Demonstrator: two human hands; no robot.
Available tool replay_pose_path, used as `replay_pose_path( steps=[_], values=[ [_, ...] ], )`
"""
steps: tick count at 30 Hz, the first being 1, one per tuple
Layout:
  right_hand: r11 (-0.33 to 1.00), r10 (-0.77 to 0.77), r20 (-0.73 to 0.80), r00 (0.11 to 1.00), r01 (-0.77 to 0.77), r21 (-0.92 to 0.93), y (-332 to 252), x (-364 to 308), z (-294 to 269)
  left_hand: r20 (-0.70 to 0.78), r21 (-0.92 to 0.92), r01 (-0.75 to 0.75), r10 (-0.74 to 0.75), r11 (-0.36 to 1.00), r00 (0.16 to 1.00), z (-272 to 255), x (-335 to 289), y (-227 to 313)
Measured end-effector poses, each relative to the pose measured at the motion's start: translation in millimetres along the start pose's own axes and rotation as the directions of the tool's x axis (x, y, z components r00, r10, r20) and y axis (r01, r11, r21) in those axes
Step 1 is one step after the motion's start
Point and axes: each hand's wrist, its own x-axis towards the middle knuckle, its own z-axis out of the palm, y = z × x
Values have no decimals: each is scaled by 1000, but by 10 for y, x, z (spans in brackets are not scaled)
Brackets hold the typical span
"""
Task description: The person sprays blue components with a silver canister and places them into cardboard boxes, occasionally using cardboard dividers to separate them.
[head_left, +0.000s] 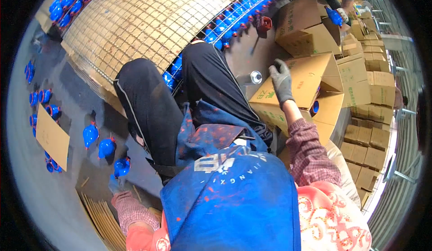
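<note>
My right hand (282,81), in a grey glove, is held over the top flap of an open cardboard box (291,79). Its fingers are loosely bent and apart, with nothing in them. Inside that box's opening part of a blue piece with an orange-red rim (315,106) shows. Low on the left, my gloved left hand (116,184) reaches down against the near end of a glossy blue vase-like piece (121,166). Its fingers are too dim to make out. Two similar blue pieces, one rounded (107,148) and one longer (90,135), lie just beyond on the floor.
A wire-mesh rack with a board (135,26) stands ahead of my knees, blue pieces beneath it. A silver can (255,77) is beside the box. Flat cardboard (101,219) leans at lower left. Cartons (369,156) line the right. Another person's gloved hand (344,15) holds a blue piece.
</note>
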Motion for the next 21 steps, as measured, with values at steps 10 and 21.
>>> replay_pose_path(
  steps=[10, 21],
  values=[
    [899, 327, 106, 939, -274, -342, 1160, -132, 949, 178, 334, -701, 689, 630, 703, 485, -864, 465],
    [945, 261, 82, 962, -237, -224, 1033, -865, 743, 484, -48, -546, 497, 837, 720, 2221, -1698, 1348]
  ],
)
